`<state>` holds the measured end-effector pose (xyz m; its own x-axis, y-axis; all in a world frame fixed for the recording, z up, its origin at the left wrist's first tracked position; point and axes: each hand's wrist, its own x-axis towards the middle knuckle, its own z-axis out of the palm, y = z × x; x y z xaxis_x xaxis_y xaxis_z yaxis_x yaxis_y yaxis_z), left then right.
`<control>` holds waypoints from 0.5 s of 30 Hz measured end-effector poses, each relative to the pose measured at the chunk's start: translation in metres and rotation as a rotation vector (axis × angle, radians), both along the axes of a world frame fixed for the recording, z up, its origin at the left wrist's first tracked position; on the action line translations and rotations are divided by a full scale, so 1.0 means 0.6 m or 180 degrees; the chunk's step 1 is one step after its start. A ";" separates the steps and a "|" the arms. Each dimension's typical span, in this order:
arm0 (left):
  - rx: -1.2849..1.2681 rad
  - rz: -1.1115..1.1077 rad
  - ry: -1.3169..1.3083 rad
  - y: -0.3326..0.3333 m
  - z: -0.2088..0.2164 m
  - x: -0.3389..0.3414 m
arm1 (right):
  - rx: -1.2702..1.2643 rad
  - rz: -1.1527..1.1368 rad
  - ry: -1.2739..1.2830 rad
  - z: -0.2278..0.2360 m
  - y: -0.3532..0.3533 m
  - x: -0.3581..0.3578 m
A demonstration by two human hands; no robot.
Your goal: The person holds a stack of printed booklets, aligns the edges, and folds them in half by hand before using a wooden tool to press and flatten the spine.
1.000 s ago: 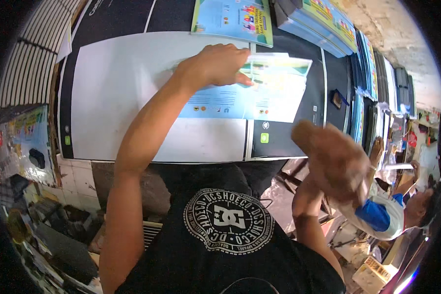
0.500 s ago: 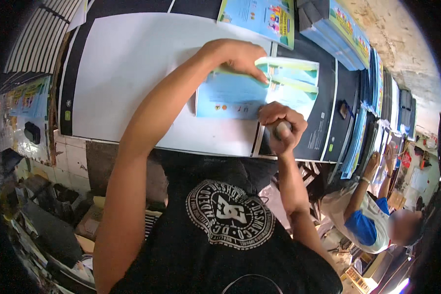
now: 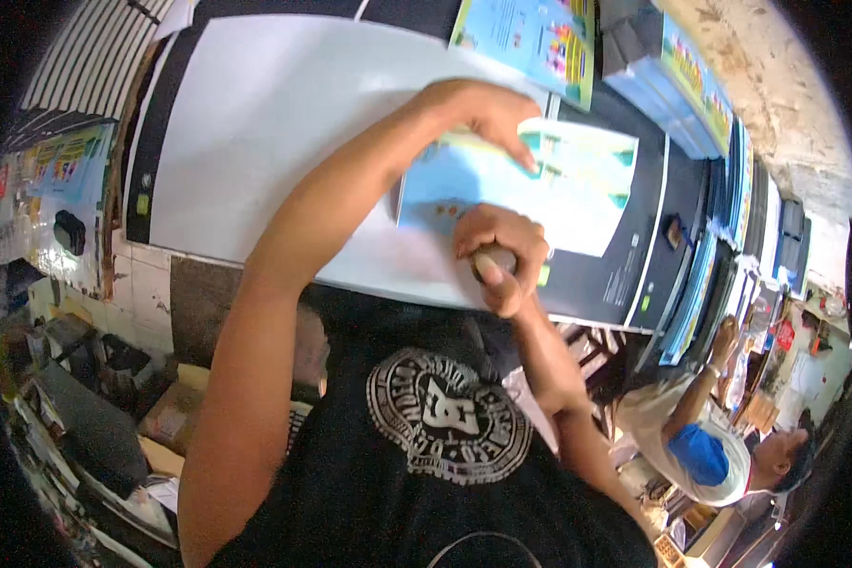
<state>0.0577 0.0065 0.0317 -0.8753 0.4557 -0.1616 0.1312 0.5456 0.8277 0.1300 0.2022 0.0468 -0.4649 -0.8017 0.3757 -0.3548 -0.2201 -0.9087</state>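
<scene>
An opened booklet [image 3: 426, 194] with a light blue cover lies on a large white sheet [image 3: 256, 123]. Its pale, glossy leaf [image 3: 587, 204] spreads out to the right. My left hand [image 3: 488, 118] reaches over the far edge, thumb and fingers curved apart, holding the booklet down near the fold. My right hand [image 3: 504, 251] is closed around a rounded grey-brown object [image 3: 494, 263], whose kind I cannot make out. That fist rests over the near part of the blue cover, and the underside of the object is hidden.
Blue printed booklets [image 3: 530, 47] lie beyond my hands, beside a tall stack [image 3: 667, 80] at the far right. More stacks line the right side, where a co-worker [image 3: 701, 445] is bent over. At left are white-edged stacks [image 3: 85, 66] and a small black object [image 3: 69, 232].
My right fist has moved left, from near the fold onto the blue cover. The leaf on the right lies more spread out. My left hand stays at the fold.
</scene>
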 end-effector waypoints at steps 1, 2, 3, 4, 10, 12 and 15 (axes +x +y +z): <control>-0.0025 0.0073 -0.0055 -0.009 0.003 -0.006 | 0.0274 -0.0077 0.0022 0.008 0.000 0.006; -0.0016 0.0049 -0.0038 -0.010 0.002 -0.011 | 0.0283 -0.0101 0.0037 0.016 -0.003 0.009; -0.0004 -0.0050 -0.0091 -0.013 0.000 -0.012 | -0.0077 0.0048 -0.0074 0.027 -0.006 0.018; 0.0008 -0.0153 -0.0143 -0.013 -0.002 -0.015 | -0.0436 0.0192 -0.0185 0.040 -0.011 0.023; -0.0170 0.0114 -0.0244 -0.019 0.006 0.002 | -0.0592 0.0697 0.0065 0.043 -0.077 0.053; 0.0028 -0.0121 -0.0203 -0.013 0.008 -0.013 | -0.0222 0.0489 0.0397 -0.016 -0.091 0.045; -0.0034 -0.0045 -0.0103 -0.010 -0.007 -0.011 | -0.0212 0.0388 0.0097 -0.032 -0.082 0.056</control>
<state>0.0509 0.0002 0.0273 -0.8630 0.4663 -0.1945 0.1124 0.5526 0.8258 0.1638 0.1530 0.0275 -0.3531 -0.8244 0.4425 -0.3488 -0.3228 -0.8798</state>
